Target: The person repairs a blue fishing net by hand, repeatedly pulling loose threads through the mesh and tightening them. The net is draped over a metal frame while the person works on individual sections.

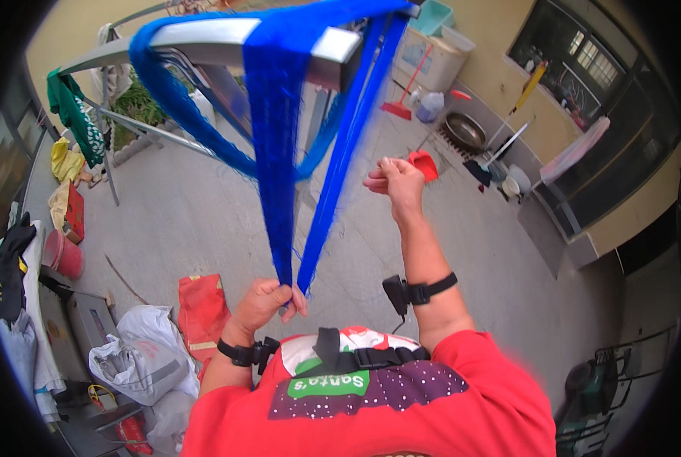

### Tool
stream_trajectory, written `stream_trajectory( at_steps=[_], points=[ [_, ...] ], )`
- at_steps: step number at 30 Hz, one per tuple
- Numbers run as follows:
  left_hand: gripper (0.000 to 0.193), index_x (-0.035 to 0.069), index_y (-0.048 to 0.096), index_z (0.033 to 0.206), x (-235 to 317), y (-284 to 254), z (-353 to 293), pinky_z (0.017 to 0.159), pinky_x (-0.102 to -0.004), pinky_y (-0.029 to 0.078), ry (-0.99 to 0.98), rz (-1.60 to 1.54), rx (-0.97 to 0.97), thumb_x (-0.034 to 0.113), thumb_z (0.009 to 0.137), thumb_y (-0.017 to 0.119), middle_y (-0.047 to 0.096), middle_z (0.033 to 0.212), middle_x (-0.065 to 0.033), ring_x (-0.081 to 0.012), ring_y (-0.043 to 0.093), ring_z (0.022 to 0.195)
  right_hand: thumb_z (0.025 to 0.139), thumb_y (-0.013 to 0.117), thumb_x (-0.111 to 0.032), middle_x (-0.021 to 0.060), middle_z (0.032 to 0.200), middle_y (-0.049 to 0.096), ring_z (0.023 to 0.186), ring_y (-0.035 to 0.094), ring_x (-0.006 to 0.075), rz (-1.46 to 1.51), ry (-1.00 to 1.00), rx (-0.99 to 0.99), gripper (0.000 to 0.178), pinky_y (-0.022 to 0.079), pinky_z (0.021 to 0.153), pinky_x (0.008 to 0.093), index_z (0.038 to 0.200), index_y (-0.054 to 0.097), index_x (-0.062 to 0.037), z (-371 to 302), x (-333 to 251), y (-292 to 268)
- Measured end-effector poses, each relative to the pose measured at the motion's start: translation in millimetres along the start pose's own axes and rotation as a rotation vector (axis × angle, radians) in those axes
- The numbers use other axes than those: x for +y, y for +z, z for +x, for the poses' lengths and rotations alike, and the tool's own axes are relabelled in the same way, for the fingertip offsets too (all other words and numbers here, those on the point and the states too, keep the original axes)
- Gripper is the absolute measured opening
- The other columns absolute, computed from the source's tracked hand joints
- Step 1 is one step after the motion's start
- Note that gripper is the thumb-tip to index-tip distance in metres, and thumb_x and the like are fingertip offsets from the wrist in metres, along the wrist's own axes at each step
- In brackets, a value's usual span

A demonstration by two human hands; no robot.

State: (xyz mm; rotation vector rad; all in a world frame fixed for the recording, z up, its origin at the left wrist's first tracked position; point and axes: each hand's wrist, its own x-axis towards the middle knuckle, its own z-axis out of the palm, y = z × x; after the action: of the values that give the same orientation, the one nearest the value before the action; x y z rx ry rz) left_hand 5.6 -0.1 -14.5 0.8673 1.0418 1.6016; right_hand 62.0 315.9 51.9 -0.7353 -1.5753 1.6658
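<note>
A long deep-blue hank of fine yarn [274,145] hangs over the metal bar [219,32] of a rack and narrows downward to a point. My left hand [263,305] is closed around that lower end, holding it near my chest. Loose strands stick out along the hank's edges. Behind it, a lighter blue loop of yarn [196,122] is draped on the same bar. My right hand [398,184] is raised to the right of the hank, apart from it, fingers curled and pressed together. Whether a thin strand is between them is too small to tell.
A green patterned cloth [78,114] hangs at the rack's far left. White bags [146,358], a red sack [202,312] and a red bucket [64,255] are on the left. Brooms, a metal basin [465,131] and a red dustpan [424,164] lie toward the right wall.
</note>
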Motion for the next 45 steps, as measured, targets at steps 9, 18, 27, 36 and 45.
stream_trajectory(
  at_steps=[9, 18, 27, 36, 45],
  points=[
    [0.038, -0.004, 0.065, 0.08, -5, -7, 8, 0.057, -0.0238, 0.04, -0.019, 0.069, 0.042, 0.028, 0.094, 0.05, 0.064, 0.077, -0.0079, -0.0111, 0.051, 0.057, 0.087, 0.061, -0.01, 0.0122, 0.107, 0.062, 0.095, 0.059, 0.0152, -0.33, -0.752, -0.148, 0.034, 0.049, 0.079, 0.0265, 0.119, 0.055, 0.0012, -61, -69, 44],
    [0.035, 0.0, 0.068, 0.084, 0, -22, 13, 0.059, -0.0236, 0.041, -0.051, 0.212, 0.071, 0.029, 0.093, 0.051, 0.058, 0.066, -0.0021, -0.0111, 0.053, 0.061, 0.094, 0.049, -0.008, 0.0135, 0.104, 0.062, 0.095, 0.063, 0.02, 0.171, -0.122, -0.767, 0.023, 0.051, 0.08, 0.0292, 0.112, 0.052, 0.0046, -144, -95, 100],
    [0.023, 0.001, 0.066, 0.096, 2, -43, 32, 0.08, -0.025, 0.043, 0.252, 0.445, 0.302, 0.02, 0.093, 0.053, 0.055, 0.11, -0.0049, -0.0122, 0.053, 0.099, 0.092, 0.045, -0.001, 0.0148, 0.088, 0.066, 0.081, 0.066, 0.0184, 0.015, -0.277, -0.733, 0.016, 0.054, 0.069, 0.0275, 0.096, 0.059, 0.0078, -158, -76, 114],
    [0.033, 0.0, 0.061, 0.104, 29, -44, 47, 0.09, -0.03, 0.04, 0.368, 0.458, 0.25, 0.028, 0.092, 0.049, 0.053, 0.118, -0.01, -0.0174, 0.049, 0.109, 0.091, 0.046, -0.002, 0.0138, 0.084, 0.065, 0.077, 0.066, 0.0214, 0.142, -0.272, -0.722, 0.014, 0.051, 0.07, 0.0304, 0.095, 0.056, 0.0054, -165, -56, 133],
    [0.048, -0.004, 0.057, 0.111, 29, -69, 55, 0.094, -0.0353, 0.039, 0.413, 0.315, -0.101, 0.037, 0.089, 0.047, 0.055, 0.118, -0.0166, -0.025, 0.05, 0.114, 0.091, 0.047, -0.002, 0.0137, 0.089, 0.064, 0.084, 0.064, 0.0223, -0.038, -0.413, -0.784, 0.013, 0.05, 0.076, 0.0315, 0.1, 0.055, 0.003, -172, -11, 130]
  ],
)
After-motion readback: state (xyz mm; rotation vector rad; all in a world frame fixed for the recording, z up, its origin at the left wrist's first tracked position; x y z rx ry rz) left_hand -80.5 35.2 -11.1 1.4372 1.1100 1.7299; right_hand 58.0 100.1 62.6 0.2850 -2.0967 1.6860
